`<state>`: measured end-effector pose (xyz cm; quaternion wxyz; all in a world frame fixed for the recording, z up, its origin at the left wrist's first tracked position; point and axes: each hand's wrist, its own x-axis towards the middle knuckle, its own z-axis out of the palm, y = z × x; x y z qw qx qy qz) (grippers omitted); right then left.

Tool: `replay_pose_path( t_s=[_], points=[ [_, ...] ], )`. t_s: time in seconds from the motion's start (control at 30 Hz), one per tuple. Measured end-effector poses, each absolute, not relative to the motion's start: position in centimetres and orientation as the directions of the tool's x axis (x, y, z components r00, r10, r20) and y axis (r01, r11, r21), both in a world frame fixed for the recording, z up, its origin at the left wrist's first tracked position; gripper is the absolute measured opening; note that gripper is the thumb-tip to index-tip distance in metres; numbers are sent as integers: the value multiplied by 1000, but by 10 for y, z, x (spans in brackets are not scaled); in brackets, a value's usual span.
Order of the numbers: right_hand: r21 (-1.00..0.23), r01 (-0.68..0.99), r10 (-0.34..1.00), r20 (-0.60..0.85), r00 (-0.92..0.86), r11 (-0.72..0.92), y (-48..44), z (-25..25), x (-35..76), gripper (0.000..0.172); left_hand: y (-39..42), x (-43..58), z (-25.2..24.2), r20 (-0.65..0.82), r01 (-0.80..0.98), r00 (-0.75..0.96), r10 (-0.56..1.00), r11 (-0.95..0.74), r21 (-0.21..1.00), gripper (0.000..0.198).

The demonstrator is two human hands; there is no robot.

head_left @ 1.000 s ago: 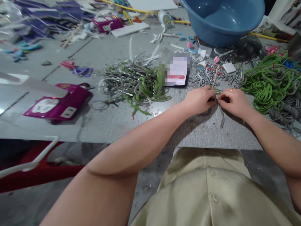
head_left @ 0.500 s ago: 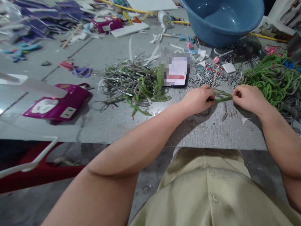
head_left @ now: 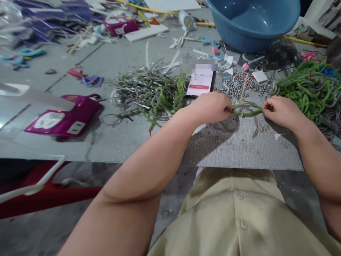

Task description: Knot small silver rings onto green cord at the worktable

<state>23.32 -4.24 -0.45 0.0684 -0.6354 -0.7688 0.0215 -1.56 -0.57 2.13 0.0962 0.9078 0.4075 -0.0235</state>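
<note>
A green and grey cord [head_left: 252,113] is stretched between my hands just above the table. My left hand [head_left: 214,107] pinches its left end, and my right hand [head_left: 278,109] pinches the right end. Near the middle of the cord a thin wooden stick [head_left: 244,87] stands up, and a small pale bit shows on the strands; I cannot make out how they join. A loose grey cord [head_left: 227,122] lies curled under my left hand. Behind my hands are many small silvery beads [head_left: 234,85].
A phone [head_left: 199,83] with a lit timer lies behind my left hand. Tangled green and grey cords are heaped at left [head_left: 151,92] and right [head_left: 309,89]. A blue basin [head_left: 253,32] stands at the back. Further left sits a purple device [head_left: 66,117].
My left hand has moved left along the cord, so more of the green and grey strands show between my hands. My right hand has hardly moved.
</note>
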Motion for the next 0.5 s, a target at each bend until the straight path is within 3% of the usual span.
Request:
replay_pose_path(
  t_s=[0.2,0.37,0.5],
  points=[
    [-135,969,973,128,-190,207,-42,-8,235,3,-10,-12,23,-165,762,645,746,-643,77,25],
    [-255,919,944,219,-248,301,-46,-7,229,19,-9,-8,18,-141,718,696,704,-679,156,33],
    [-326,843,902,215,-373,427,-48,-7,222,20,-7,-7,12,-70,716,690,721,-663,218,36]
  ],
)
